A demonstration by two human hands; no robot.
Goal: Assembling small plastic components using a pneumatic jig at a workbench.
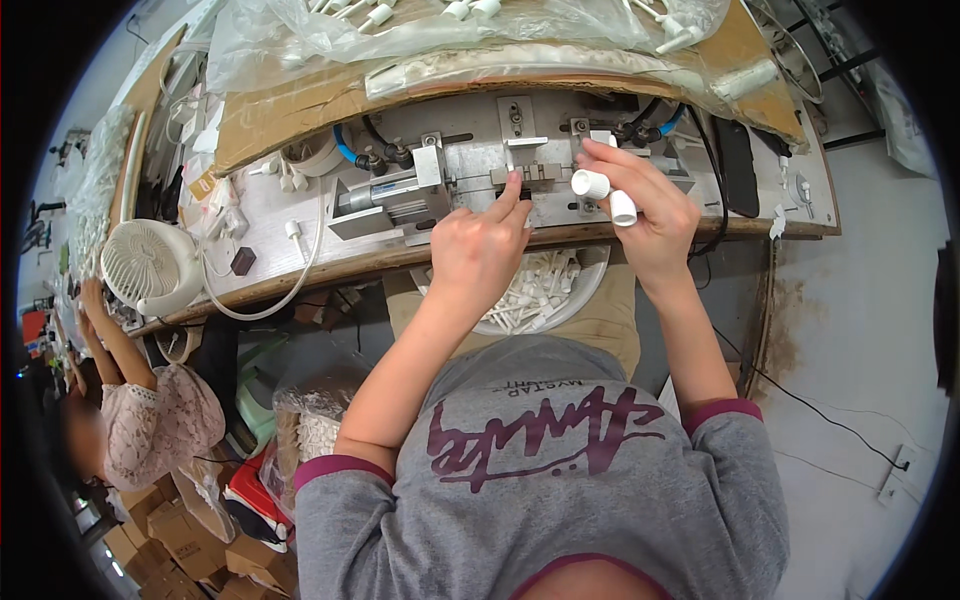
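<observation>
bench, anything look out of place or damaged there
A white part lies loose by the fan, away from the heap in the bowl, so looks stray. The cardboard looks ragged along its front edge.

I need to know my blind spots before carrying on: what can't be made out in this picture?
All in the head view:
Left hand: its back hides the palm and curled fingertips.
Right hand: its fingers hide how the white caps are gripped.
Bowl: far side hidden by the bench edge.
Plastic sheet: cut off by the top edge.
Co-worker's hand: too small to read its grip.
</observation>
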